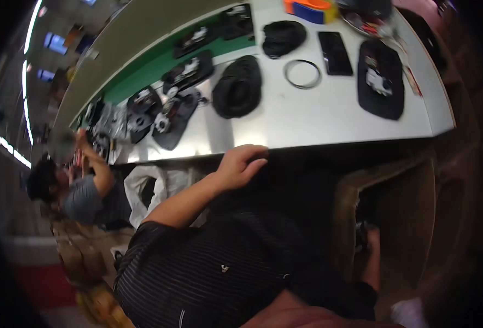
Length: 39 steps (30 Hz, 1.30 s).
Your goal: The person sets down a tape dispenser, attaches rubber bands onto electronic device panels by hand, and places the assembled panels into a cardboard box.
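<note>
My left hand (242,165) rests against the front edge of the white worktable (301,123), fingers and thumb apart, holding nothing. Low on the right, my right hand (372,236) is down inside an open cardboard box (400,218), its fingers closed at a dark object (360,235) whose kind I cannot make out. Nearest my left hand on the tabletop lies a black rounded piece with a raised rim (237,87). Farther right is a black oval piece with white and metal parts (381,82).
A black rectangular slab (335,53), a thin black ring (302,74) and an orange and blue roll (312,10) are on the table. Several black oval assemblies (176,117) lie to the left. A co-worker (88,191) works at the far left end; a white bag (143,186) hangs between us.
</note>
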Motion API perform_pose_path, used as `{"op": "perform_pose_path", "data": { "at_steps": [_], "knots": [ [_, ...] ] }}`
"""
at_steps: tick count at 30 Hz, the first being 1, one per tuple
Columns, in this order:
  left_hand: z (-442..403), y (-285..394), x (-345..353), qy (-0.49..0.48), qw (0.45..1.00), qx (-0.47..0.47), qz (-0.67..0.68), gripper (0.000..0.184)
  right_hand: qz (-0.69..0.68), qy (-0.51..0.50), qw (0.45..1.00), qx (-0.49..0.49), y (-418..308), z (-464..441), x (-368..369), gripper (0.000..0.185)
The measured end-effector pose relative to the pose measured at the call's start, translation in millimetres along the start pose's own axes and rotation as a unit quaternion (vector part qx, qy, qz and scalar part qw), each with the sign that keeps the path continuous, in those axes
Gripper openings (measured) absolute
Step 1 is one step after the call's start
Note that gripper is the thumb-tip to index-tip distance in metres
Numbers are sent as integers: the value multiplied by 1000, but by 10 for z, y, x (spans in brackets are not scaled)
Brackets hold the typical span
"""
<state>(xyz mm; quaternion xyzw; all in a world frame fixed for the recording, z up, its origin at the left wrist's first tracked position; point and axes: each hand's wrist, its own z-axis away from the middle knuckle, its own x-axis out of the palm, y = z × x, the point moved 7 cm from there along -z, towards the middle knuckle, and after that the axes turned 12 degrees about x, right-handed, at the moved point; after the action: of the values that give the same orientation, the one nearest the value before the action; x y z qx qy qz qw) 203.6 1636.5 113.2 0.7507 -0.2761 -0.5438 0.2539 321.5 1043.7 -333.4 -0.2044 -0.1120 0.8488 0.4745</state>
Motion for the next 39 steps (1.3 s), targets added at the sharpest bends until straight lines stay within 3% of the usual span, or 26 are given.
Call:
{"op": "perform_pose_path", "data": {
  "at_steps": [3, 6, 8, 10, 12, 14, 17, 22, 26, 28, 29, 30, 31, 32, 33, 34, 36, 38, 39],
  "knots": [
    [80, -215, -446, 107, 991, -12, -74, 23, -44, 14, 998, -47, -871, 625, 68, 17],
    [222, -812, -864, 287, 950, -120, 17, 22, -2, 11, 990, -143, -1586, 1125, 87, 20],
    [216, -906, -1166, 371, 918, -138, 40, 22, -46, 67, 971, -227, -2097, 1660, 222, 22],
    [163, -1063, -1454, 396, 911, -111, 24, 22, -64, 69, 961, -259, -2417, 2008, 383, 21],
    [56, -1361, -1672, 382, 902, -155, 128, 21, -81, 67, 951, -290, -2737, 2304, 577, 20],
    [-80, -1718, -1980, 337, 929, -152, 6, 22, -85, 52, 945, -313, -2938, 2587, 793, 20],
    [-321, -1887, -2176, 301, 936, -177, 43, 23, -81, 32, 942, -324, -3175, 3000, 1113, 23],
    [-965, -2190, -1980, 243, 920, -219, 214, 23, -63, 0, 913, -403, -3519, 3403, 1476, 18],
    [-1633, -2963, -1862, 290, 885, -297, 211, 23, -47, -8, 911, -410, -3693, 3592, 1732, 18],
    [-1844, -2981, -2017, 257, 907, -322, 93, 24, -49, -8, 915, -400, -3672, 3622, 1818, 18],
    [-1931, -3255, -2085, 328, 884, -333, 12, 22, -55, -7, 923, -381, -3622, 3583, 1813, 18],
    [-2062, -3732, -2117, 331, 882, -335, 11, 22, -52, -10, 923, -381, -3587, 3542, 1789, 18],
    [-2302, -4167, -2167, 197, 918, -309, -151, 23, -70, 4, 925, -374, -3523, 3487, 1717, 17],
    [-2440, -4401, -2160, 53, 912, -268, -306, 24, -88, 19, 926, -367, -3485, 3433, 1647, 17],
    [-2020, -4191, -2475, 327, 870, -360, -86, 23, -86, 17, 927, -365, -3478, 3393, 1616, 17],
    [-1484, -3778, -2664, 559, 709, -405, 144, 22, -106, 33, 925, -364, -3474, 3368, 1536, 16],
    [-1242, -3267, -3231, 508, 762, -392, -87, 34, -118, 38, 925, -360, -3505, 3301, 1441, 16],
    [-1179, -4285, -3665, 324, 822, -400, -242, 33, -109, 64, 927, -354, -3532, 3227, 1370, 15],
    [-1108, -4266, -3768, 327, 820, -401, -246, 33, -109, 59, 926, -356, -3532, 3166, 1370, 15]
  ]
}}
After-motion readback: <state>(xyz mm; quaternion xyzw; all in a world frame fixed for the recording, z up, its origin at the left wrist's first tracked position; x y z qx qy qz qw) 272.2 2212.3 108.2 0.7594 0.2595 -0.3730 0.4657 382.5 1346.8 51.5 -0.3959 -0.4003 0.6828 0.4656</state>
